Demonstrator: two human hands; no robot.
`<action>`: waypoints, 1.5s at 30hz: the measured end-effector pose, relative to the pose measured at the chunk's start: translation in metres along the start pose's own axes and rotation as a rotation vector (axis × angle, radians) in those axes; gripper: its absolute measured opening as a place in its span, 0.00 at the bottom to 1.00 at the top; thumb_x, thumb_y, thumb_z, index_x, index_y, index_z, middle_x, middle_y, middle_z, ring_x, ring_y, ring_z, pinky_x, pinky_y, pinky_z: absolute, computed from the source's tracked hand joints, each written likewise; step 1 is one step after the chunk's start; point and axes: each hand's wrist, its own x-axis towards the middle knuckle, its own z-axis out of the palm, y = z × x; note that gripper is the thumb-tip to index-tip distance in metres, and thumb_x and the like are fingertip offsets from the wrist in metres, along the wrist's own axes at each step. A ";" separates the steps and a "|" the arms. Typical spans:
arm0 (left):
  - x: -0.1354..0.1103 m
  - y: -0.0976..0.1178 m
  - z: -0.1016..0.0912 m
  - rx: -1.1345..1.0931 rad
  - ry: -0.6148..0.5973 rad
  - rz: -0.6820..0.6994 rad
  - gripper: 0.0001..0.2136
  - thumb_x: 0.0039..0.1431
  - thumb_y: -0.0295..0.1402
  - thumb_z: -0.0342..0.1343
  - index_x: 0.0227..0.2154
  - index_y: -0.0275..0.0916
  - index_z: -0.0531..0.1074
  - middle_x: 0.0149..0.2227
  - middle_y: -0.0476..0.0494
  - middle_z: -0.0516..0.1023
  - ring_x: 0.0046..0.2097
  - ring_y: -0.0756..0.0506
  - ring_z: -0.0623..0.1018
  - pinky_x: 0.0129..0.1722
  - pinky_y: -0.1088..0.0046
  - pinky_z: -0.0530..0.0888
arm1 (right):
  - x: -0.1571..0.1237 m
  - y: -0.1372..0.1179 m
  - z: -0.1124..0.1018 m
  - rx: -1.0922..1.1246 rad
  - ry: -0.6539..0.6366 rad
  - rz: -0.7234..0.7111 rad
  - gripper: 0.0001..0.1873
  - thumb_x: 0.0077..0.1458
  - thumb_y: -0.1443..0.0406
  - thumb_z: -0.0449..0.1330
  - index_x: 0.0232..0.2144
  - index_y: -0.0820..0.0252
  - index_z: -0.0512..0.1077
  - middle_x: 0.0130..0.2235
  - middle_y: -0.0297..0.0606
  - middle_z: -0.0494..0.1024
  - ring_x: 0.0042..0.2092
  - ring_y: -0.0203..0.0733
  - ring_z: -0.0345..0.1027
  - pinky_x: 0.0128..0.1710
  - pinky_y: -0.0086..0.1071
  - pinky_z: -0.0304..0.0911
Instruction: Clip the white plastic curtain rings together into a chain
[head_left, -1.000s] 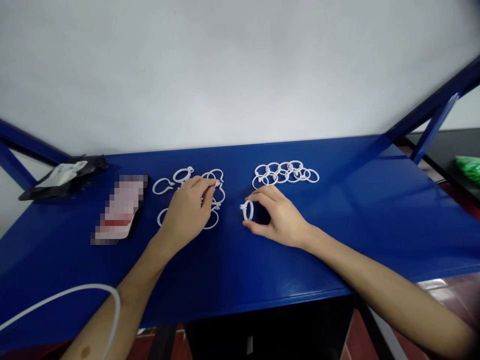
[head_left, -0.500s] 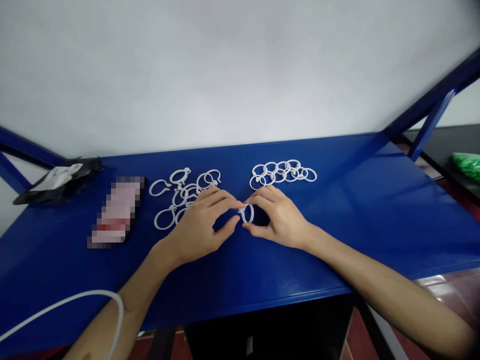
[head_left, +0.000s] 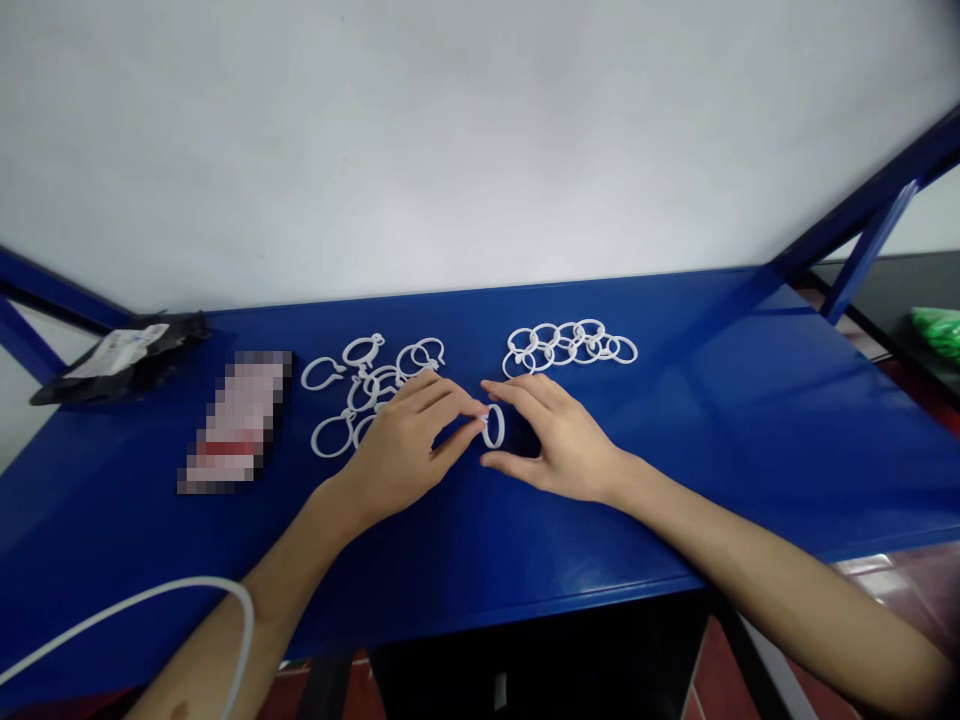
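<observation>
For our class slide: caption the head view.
Left hand and right hand hold one white ring upright at a blue table beside loose rings.

Blue metal tabletop (head_left: 712,420) carried scattered open white plastic rings (head_left: 366,385), closed white plastic rings (head_left: 571,345) clustered farther right, black labelled pouch (head_left: 120,360) and pinkish flat packet (head_left: 238,420) far left.

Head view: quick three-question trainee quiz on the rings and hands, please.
1. True or false: the white ring lies flat on the blue table.
2. Which touches it? A) left hand only B) right hand only C) both
3. What lies between the black bag and the left ring pile?
Key: 1 false, it stands on edge; 2 C; 3 the blurred packet.
</observation>
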 end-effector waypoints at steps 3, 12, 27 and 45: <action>0.000 0.000 0.002 -0.025 -0.014 -0.003 0.03 0.67 0.28 0.56 0.38 0.39 0.74 0.36 0.48 0.80 0.41 0.46 0.74 0.46 0.67 0.72 | 0.000 0.000 0.000 0.020 0.003 -0.025 0.33 0.59 0.50 0.64 0.60 0.58 0.65 0.53 0.47 0.75 0.52 0.52 0.70 0.52 0.50 0.69; -0.003 -0.006 0.005 -0.038 -0.095 -0.047 0.09 0.67 0.22 0.52 0.33 0.39 0.73 0.33 0.49 0.77 0.40 0.46 0.71 0.44 0.67 0.70 | 0.000 -0.001 0.001 0.030 -0.014 -0.056 0.30 0.59 0.51 0.64 0.57 0.61 0.67 0.50 0.46 0.75 0.51 0.50 0.70 0.52 0.47 0.69; -0.001 0.004 0.002 -0.073 -0.165 -0.099 0.06 0.69 0.27 0.48 0.36 0.40 0.67 0.36 0.47 0.75 0.41 0.45 0.71 0.44 0.63 0.70 | 0.001 -0.003 -0.001 0.075 -0.020 -0.064 0.19 0.62 0.54 0.62 0.48 0.61 0.72 0.45 0.44 0.76 0.45 0.46 0.71 0.46 0.44 0.71; 0.001 0.005 -0.003 -0.130 -0.152 -0.065 0.07 0.70 0.28 0.49 0.41 0.41 0.71 0.40 0.47 0.77 0.44 0.46 0.74 0.47 0.66 0.72 | 0.003 0.000 -0.009 0.402 -0.045 0.113 0.08 0.65 0.63 0.60 0.42 0.58 0.77 0.38 0.36 0.75 0.32 0.33 0.69 0.33 0.30 0.67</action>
